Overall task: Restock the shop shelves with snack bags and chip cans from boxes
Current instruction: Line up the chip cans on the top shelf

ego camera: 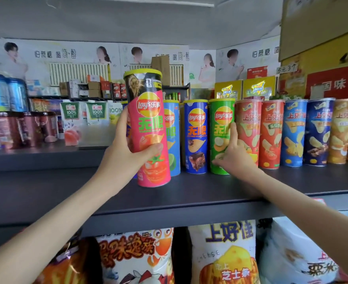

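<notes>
Gripping the pink can (148, 128) at frame centre with your left hand (126, 154), you hold it tilted over the shelf (46, 191) while your right hand (236, 156) presses straight fingers against the green can (220, 119), likely clearing space.

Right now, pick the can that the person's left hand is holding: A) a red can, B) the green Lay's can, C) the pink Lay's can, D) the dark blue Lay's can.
C: the left hand has thumb and fingers wrapped round the pink Lay's can, tilted at the front of the shelf.
</notes>
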### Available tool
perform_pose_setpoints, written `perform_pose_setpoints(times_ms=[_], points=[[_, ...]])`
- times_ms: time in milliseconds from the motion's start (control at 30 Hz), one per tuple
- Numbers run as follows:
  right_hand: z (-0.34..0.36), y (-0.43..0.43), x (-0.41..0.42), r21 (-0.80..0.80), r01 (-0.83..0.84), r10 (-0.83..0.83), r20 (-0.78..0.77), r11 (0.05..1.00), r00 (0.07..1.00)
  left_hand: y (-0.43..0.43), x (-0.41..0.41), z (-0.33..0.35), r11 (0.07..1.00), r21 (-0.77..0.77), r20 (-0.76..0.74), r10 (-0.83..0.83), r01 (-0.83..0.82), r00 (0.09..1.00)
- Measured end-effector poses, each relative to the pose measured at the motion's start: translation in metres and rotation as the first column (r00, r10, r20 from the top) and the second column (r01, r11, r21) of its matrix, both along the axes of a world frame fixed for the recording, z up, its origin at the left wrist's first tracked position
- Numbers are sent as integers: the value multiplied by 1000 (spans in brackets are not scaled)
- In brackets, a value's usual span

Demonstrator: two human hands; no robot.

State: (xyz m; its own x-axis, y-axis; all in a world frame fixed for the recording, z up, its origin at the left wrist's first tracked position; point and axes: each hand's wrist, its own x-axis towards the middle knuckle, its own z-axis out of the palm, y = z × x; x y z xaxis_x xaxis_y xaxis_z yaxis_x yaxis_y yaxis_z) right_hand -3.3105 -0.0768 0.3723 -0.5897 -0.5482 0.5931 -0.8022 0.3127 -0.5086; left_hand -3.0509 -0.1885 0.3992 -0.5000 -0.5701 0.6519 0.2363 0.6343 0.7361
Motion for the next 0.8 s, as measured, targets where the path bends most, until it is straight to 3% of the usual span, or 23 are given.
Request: perform_pose_setpoints(times_ms=[133,267,400,600,800], points=[[8,6,25,-83,90,-109,-266,992,958,-28,40,5,998,47,-59,51,-48,997],[22,-16,76,-158,-126,56,-385,979,921,-67,75,3,988,97,-56,124,-118,991],[25,-58,108,-148,-251,171,-414,956,894,-103,93,3,988,106,7,115,-116,993],[15,-102,135,-174,-301,236,-319,938,918,-152,82,-4,994,76,152,65,-78,986],[11,-119,133,-217,-284,222,-272,934,936,-179,38,-7,995,91,196,-51,33,979]])
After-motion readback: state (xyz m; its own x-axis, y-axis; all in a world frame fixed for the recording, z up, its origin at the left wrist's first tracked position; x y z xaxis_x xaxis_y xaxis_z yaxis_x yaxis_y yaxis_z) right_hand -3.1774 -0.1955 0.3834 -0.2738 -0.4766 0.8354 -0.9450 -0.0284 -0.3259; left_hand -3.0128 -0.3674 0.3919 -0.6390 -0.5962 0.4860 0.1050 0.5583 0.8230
